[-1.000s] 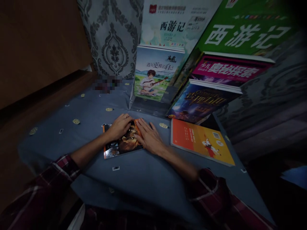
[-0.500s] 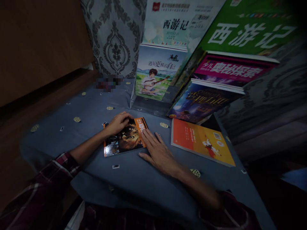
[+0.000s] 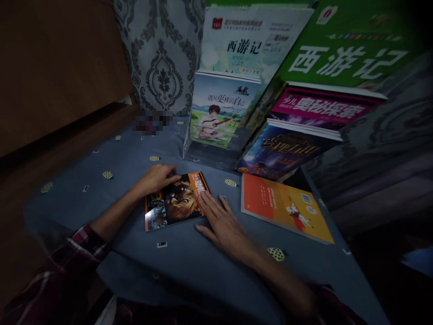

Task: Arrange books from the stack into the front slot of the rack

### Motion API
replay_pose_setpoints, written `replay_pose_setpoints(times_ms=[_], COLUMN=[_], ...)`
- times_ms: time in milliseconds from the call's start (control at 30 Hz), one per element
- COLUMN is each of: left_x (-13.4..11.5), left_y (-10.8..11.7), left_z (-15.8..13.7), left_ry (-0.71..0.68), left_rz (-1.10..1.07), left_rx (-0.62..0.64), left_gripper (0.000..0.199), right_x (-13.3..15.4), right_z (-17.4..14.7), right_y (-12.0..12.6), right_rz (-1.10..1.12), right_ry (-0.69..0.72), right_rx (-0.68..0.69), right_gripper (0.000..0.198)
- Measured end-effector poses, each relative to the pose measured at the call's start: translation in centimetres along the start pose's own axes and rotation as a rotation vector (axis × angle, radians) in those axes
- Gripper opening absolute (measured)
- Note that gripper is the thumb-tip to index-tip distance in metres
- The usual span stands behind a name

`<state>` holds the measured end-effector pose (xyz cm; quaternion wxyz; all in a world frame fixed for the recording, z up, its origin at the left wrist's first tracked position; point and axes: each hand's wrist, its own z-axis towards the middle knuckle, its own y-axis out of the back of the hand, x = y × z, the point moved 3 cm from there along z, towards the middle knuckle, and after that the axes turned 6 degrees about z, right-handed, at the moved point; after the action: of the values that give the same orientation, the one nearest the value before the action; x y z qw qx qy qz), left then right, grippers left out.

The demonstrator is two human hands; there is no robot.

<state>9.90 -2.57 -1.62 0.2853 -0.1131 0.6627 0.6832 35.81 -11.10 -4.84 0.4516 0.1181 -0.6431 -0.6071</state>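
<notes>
A small book with a lion on its cover [image 3: 181, 198] lies flat on the cloth-covered table, its orange title strip toward the right. My left hand [image 3: 158, 179] is at its far left edge, fingers bent over or behind that edge and the thumb on the cover; the fingertips are partly hidden. On the right side of the cover rest the stretched fingers of my right hand [image 3: 225, 228], flat and slightly apart, with the thumb out on the cloth.
Behind the hands, a clear stand [image 3: 209, 153] holds several upright books, including one with a guitar player [image 3: 216, 113] and a dark blue one [image 3: 287, 149]. An orange-yellow book [image 3: 287, 207] lies at the right. A blurred small object [image 3: 152, 123] sits at the back left.
My left hand has slid off the cover toward its far left edge, its fingers more bent, showing more of the lion. My right hand stays put. The view has tilted up slightly.
</notes>
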Motion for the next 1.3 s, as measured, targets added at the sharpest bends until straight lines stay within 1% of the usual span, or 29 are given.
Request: replay_pose_setpoints(times_ms=[100,233,300,367,467,567,667,733,767,800,867,900,967,1033,1067,1133,1200,1300], left_x=[-0.3,-0.5,-0.7,-0.9,-1.0,-1.2,-1.6,-2.0,-2.2,-2.5,-3.0,-3.3,-3.7,-4.1,-4.2,-4.3,-4.4,-4.6], left_y=[-0.4,-0.7,-0.6,-0.5,-0.6,-0.9,-0.9,-0.7,-0.5,-0.3,-0.2,-0.3,-0.5,-0.8,-0.9,-0.8,-0.5,0.2], left_z=[-0.2,-0.3,-0.4,-0.4,-0.3,-0.1,-0.1,-0.3,-0.4,-0.5,-0.8,-0.9,-1.2,-1.3,-1.4,-1.3,-1.1,-0.8], left_ry=[0.017,0.008,-0.013,-0.024,-0.025,-0.009,0.042,0.077,0.089,0.099,0.121,0.135,0.164,0.178,0.179,0.172,0.154,0.102], left_rz=[0.045,0.099,0.091,0.032,-0.142,-0.322,-0.463,-0.556,-0.601,-0.645,-0.741,-0.797,-0.913,-1.009,-1.045,-1.098,-1.139,-1.186], left_rx=[-0.026,0.036,0.052,0.047,0.056,0.103,0.109,0.089,0.074,0.056,0.027,0.024,0.031,0.024,0.009,-0.043,-0.105,-0.192], left_gripper=[0.033,0.043,0.045,0.043,0.047,0.053,0.058,0.061,0.062,0.064,0.067,0.067,0.068,0.067,0.066,0.064,0.060,0.052], right_x=[0.0,0.0,-0.1,-0.6,-1.8,-2.8,-3.2,-3.0,-2.8,-2.4,-1.5,-1.0,0.0,0.9,1.3,1.7,1.9,2.2], right_z=[0.0,0.0,-0.1,-0.3,-0.6,-0.5,0.1,0.6,0.8,1.1,1.4,1.4,1.6,1.8,2.0,2.4,3.0,4.1], right_y=[0.0,0.1,0.0,-0.1,-0.4,-0.4,0.2,0.5,0.6,0.6,0.6,0.6,0.6,0.8,1.0,1.9,3.3,6.0], right_rz=[-0.004,0.013,0.032,0.061,0.138,0.263,0.498,0.767,0.927,1.088,1.361,1.466,1.625,1.729,1.759,1.762,1.701,1.535], right_ry=[-0.005,0.002,-0.011,-0.075,-0.208,-0.260,-0.335,-0.427,-0.476,-0.523,-0.612,-0.651,-0.703,-0.697,-0.670,-0.589,-0.489,-0.305], right_rx=[0.011,0.029,0.014,-0.048,-0.185,-0.319,-0.476,-0.540,-0.547,-0.542,-0.539,-0.537,-0.503,-0.419,-0.380,-0.344,-0.333,-0.321], right_gripper=[0.078,0.077,0.075,0.073,0.070,0.073,0.085,0.088,0.085,0.078,0.060,0.053,0.048,0.047,0.047,0.047,0.050,0.051])
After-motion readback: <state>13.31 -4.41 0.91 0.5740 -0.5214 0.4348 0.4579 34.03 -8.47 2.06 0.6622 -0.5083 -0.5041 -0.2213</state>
